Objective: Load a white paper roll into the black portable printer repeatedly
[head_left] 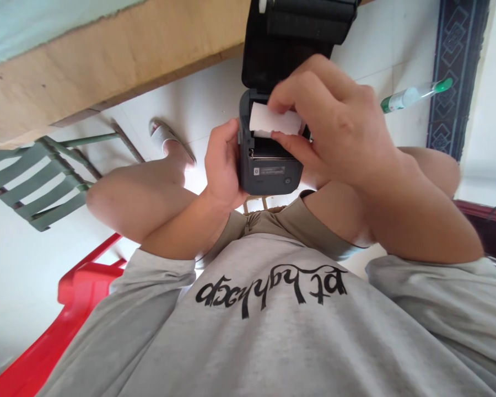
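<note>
A small black label printer (273, 176) is held above my lap, its lid (268, 60) swung up and away from me. My left hand (225, 165) wraps round the printer's left side, thumb along the edge. Inside the open bay sits a white paper roll (268, 118). My right hand (326, 121) reaches over from the right and pinches this roll between thumb and fingers. The roll's right end is hidden behind the fingers. On the printer's front are a grey label and a round power button.
A wooden table edge (149, 49) crosses the upper left. Below it stands a green strapped folding stool (45, 176). A red plastic chair (82, 286) is at lower left. On the floor at right lies a clear bottle with a green cap (413, 96).
</note>
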### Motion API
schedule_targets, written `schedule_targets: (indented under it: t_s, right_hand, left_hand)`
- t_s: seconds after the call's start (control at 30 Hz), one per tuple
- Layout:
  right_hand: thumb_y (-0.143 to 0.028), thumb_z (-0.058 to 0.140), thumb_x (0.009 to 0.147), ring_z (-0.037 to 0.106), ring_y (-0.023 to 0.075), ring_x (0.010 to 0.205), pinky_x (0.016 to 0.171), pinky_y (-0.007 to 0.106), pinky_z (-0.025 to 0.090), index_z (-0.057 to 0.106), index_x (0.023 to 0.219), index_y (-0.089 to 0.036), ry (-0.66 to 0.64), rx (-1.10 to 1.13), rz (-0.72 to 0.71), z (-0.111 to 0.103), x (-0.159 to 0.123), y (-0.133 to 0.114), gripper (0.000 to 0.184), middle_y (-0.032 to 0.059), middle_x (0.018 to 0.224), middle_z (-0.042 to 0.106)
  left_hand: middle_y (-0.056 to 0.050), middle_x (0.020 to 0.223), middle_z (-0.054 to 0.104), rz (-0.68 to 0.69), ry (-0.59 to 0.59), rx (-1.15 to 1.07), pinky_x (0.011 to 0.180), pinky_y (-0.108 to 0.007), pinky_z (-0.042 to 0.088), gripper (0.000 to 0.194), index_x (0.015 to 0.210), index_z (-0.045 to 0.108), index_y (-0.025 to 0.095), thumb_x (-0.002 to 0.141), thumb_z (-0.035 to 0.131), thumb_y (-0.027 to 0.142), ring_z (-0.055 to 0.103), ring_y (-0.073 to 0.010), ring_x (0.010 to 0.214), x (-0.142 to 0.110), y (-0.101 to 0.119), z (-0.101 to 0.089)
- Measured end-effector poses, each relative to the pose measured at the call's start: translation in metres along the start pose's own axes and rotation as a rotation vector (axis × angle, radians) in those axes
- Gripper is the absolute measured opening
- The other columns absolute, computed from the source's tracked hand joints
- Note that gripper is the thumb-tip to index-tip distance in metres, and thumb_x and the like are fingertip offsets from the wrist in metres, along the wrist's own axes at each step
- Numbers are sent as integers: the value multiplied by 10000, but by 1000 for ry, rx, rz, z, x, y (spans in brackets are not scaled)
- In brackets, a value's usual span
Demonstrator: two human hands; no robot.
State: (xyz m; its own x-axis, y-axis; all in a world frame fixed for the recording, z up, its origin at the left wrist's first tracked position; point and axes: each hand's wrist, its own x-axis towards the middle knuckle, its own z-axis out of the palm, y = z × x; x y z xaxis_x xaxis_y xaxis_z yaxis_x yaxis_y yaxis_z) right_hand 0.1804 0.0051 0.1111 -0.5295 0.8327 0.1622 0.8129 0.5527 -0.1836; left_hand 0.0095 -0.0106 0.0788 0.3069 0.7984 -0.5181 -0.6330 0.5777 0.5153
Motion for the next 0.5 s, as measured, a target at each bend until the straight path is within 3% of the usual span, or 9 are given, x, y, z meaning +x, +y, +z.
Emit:
schedule_targets:
  t_s: [0.1, 0.17, 0.4, 0.5]
  right_hand:
    - [-281, 464, 1033, 639, 147, 828, 748, 344, 445, 640, 1033, -233, 32, -41, -52, 7, -1, 3, 182, 14, 1063, 724]
    - [-247, 478, 999, 636, 147, 823, 776, 358, 437, 637, 1023, -245, 23, -30, -50, 9, -1, 5, 160, -1, 1051, 730]
    - [-263, 502, 1008, 633, 173, 1000, 907, 368, 500, 693, 985, -254, 35, 201, 4, -4, 1, 2, 192, 34, 1102, 737]
    - [-323, 485, 1040, 646, 175, 1007, 899, 398, 502, 725, 963, -265, 65, 214, -66, -3, -2, 1, 259, 20, 1072, 747]
  left_hand:
    - [-125, 954, 760, 13, 32, 23, 996, -444, 642, 554, 841, 676, 182, 1096, 305, 503, 740, -329, 1230, -1, 1, 0]
    - [-130, 944, 757, 29, 33, 29, 996, -448, 640, 564, 841, 690, 178, 1100, 277, 463, 744, -323, 1204, -2, 2, 0]
    - [-92, 837, 728, -23, 11, 1, 951, -458, 637, 455, 907, 736, 216, 1011, 557, 621, 761, -363, 1175, -1, 4, -7]
    - [-59, 864, 719, 39, 13, -10, 874, -407, 627, 246, 921, 725, 239, 984, 655, 466, 763, -305, 1053, -1, 4, -9]
